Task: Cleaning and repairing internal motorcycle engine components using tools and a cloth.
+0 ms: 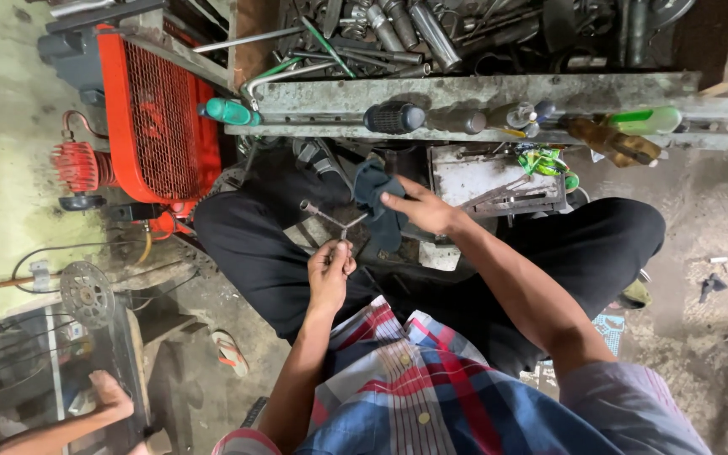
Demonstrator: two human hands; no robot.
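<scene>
My left hand (330, 268) is closed around the lower arm of a Y-shaped metal socket wrench (328, 220), which points up and away from me. My right hand (423, 209) holds a dark cloth (378, 202) against the wrench's right arm, index finger stretched out over the cloth. Both hands work above my lap, between my knees in black trousers (254, 244).
A grey metal tool rack (482, 97) with screwdrivers and sockets stands in front of me. A red air compressor (149, 109) is at the left, a small metal tray (499, 181) at the right. Another person's bare foot (111, 392) shows at bottom left, next to a sprocket (86, 295).
</scene>
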